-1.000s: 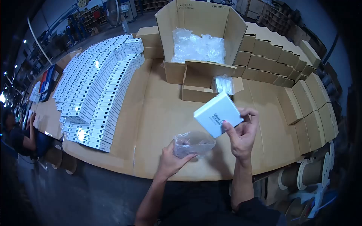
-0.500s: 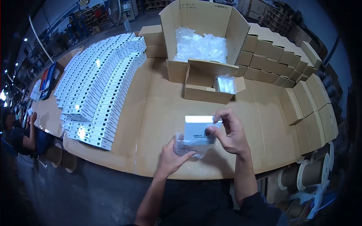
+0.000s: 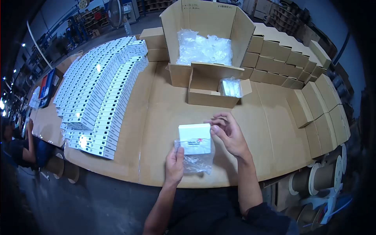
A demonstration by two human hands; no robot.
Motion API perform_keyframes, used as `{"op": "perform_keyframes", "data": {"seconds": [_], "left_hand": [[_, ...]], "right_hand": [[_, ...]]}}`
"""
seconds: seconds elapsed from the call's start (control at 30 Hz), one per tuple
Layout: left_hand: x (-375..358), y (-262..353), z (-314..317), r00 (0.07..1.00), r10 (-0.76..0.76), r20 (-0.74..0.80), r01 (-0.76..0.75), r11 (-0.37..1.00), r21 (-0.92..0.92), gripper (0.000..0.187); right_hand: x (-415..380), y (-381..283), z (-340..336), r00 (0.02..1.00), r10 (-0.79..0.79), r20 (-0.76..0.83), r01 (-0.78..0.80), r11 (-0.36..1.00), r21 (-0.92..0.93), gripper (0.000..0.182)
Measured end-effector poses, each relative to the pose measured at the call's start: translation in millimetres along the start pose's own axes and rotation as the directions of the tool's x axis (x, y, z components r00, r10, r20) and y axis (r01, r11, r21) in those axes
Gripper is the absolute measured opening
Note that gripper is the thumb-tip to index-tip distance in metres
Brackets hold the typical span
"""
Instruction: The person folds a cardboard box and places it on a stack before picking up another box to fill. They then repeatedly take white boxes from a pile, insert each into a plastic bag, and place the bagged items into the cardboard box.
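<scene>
Kinda dim in here tbh: dark grey floor (image 3: 94, 196), bluish wall (image 3: 333, 27) off right, bright lights (image 3: 2, 105) far left, fan (image 3: 115, 13) back beyond the tabletop (image 3: 160, 113).

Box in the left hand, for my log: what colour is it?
The box is white with dark and red print, in the head view.

White printed box (image 3: 192, 133) has come away from the small open carton (image 3: 209, 99), now near side of it and slightly left; was tilted in right hand (image 3: 232, 138), now upright, lower part in clear plastic bag (image 3: 197, 165). Bag mouth no longer gaping. Left hand (image 3: 174, 166) thumb now pressed at box's lower left. Right hand's grip loosened, fingers by box's top right corner.
</scene>
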State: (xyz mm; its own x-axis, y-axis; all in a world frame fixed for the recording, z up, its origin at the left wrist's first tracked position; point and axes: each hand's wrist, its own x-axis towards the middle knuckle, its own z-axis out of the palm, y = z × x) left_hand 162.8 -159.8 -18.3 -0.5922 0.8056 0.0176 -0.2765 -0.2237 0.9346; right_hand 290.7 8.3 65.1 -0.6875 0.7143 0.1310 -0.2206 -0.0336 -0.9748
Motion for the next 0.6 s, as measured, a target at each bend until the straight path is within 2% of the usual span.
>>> {"op": "perform_keyframes", "data": {"seconds": [0.1, 0.13, 0.23, 0.33, 0.43, 0.6], "left_hand": [[5, -4, -7, 0.999, 0.015, -0.038, -0.016, 0.999, -0.033, 0.039], [7, -2, -7, 0.999, 0.023, -0.035, -0.023, 1.000, -0.015, 0.039], [9, -1, -9, 0.999, 0.035, -0.002, -0.035, 0.999, 0.037, 0.045], [9, -2, -11, 1.000, 0.006, -0.008, -0.007, 0.999, -0.052, 0.053], [8, 4, -11, 0.999, 0.033, 0.004, -0.033, 0.999, -0.021, 0.052], [10, 6, -18, 0.995, 0.058, 0.085, -0.069, 0.989, 0.132, 0.053]], "right_hand": [[-26, 21, -15, 0.987, 0.138, 0.079, -0.142, 0.989, 0.046, 0.029], [-33, 26, -12, 0.985, 0.158, 0.074, -0.161, 0.986, 0.051, 0.023], [-45, 35, 4, 0.978, 0.198, -0.064, -0.196, 0.980, 0.040, 0.016], [-45, 37, 4, 0.987, 0.150, -0.059, -0.147, 0.988, 0.056, 0.014], [-42, 36, 2, 0.989, 0.144, -0.040, -0.143, 0.989, 0.030, 0.015], [-40, 36, -1, 0.992, 0.123, -0.017, -0.122, 0.992, 0.017, 0.011]]}}
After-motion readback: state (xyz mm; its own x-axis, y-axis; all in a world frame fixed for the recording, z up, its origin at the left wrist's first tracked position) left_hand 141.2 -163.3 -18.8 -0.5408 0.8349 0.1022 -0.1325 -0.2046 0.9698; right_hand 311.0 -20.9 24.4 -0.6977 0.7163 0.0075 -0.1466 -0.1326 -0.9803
